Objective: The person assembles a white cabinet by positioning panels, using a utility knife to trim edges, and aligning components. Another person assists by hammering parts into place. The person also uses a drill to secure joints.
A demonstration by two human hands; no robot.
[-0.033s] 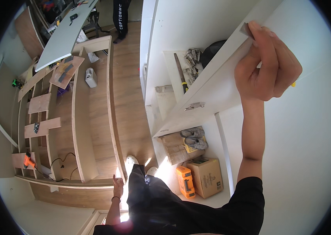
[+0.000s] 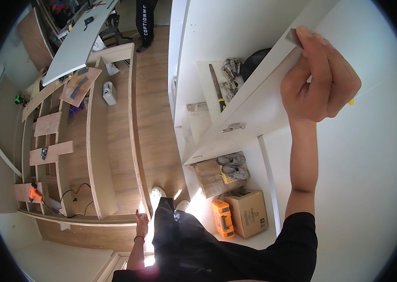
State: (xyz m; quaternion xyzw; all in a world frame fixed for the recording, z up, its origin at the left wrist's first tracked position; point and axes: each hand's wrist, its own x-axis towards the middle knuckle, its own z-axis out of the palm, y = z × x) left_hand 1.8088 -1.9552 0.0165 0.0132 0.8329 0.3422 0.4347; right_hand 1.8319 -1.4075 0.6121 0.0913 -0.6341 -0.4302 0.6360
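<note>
My right hand [image 2: 319,77] is raised at the upper right, its fingers pinching a small flat grey metal blade [image 2: 293,37]. The blade rests at the edge of a white cabinet panel [image 2: 254,94], which carries a metal hinge [image 2: 233,127]. The lower part of the blade is hidden by my fingers. Low on the left, my left hand [image 2: 141,224] hangs with its fingers apart and nothing in them. It is beside the corner of a large wooden frame [image 2: 99,160].
On the frame lie board offcuts [image 2: 48,124] and an orange corded heat gun or similar tool [image 2: 34,192]. A white jug [image 2: 109,93] stands inside it. Right of my feet are an orange case [image 2: 222,219], a cardboard box [image 2: 246,214] and grey shoes [image 2: 234,165]. Another person's legs [image 2: 145,21] show at the far end.
My right hand and the blade have shifted very slightly left and down at the panel's edge. My left hand looks unmoved.
</note>
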